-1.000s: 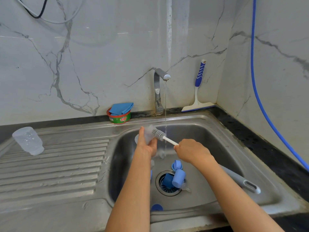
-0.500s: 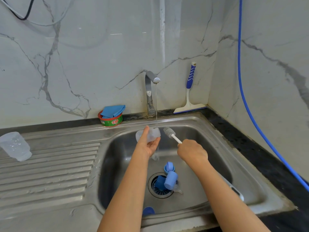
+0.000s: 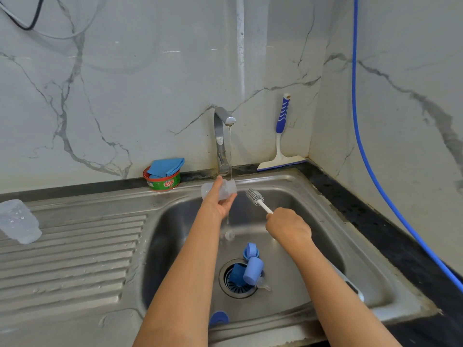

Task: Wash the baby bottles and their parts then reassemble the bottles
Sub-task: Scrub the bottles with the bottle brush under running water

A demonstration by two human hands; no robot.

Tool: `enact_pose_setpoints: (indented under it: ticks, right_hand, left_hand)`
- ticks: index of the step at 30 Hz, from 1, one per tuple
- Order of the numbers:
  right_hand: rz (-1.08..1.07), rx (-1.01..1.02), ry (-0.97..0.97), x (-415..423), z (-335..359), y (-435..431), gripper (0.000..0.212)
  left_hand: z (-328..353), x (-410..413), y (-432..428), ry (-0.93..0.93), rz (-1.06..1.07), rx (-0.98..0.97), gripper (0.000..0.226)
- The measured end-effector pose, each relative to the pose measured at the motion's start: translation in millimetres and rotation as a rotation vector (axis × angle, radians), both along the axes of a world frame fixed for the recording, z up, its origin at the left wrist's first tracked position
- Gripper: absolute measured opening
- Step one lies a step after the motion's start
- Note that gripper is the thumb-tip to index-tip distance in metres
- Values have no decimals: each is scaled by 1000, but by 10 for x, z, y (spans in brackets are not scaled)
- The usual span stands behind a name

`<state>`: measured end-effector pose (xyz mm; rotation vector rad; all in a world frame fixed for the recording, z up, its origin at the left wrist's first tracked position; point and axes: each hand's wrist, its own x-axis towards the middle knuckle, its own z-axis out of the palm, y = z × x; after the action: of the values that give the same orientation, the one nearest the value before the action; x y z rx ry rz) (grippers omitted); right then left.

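**A:** What had the fingers got hold of?

**B:** The left hand (image 3: pixel 220 205) had its fingers (image 3: pixel 231 198) curled under a clear bottle (image 3: pixel 231 187), thumb over the top. It held the bottle sideways at the centre of the frame, mouth end in the thin stream from the tap (image 3: pixel 221 136). The right hand (image 3: pixel 288 226) was fisted round the white stem of the brush (image 3: pixel 254 196). The bristle head was just beside the bottle's mouth, not touching it.

**A:** Which step?

**B:** Rinsing that bottle, I'd judge. The blue caps (image 3: pixel 253 270) and a clear teat (image 3: pixel 263 284) lay unwashed at the drain, lower centre. A second bottle (image 3: pixel 18 221) rested on the drainboard, far left.

**A:** And next?

**B:** Probably tipping the mouth to fill and empty it. That calls for a firm grip on slippery plastic, with the brush kept clear.
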<state>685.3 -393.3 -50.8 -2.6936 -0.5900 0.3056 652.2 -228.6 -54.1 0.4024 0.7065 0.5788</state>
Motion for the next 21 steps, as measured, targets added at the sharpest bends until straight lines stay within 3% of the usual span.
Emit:
enact_pose_setpoints:
  ticks: [6,12,21]
  right_hand:
    - [-3,5,7,-2,3,-3,34]
    - [-7,-1,5,23,-4,-11,34]
    - [-18,-22,2,36,22,-22,33]
  left_hand:
    - [-66,-47,15,87,-92,119,61]
    - [-178,41,28,344,-249,535,70]
    - [-282,107,76,322,-263,719,78]
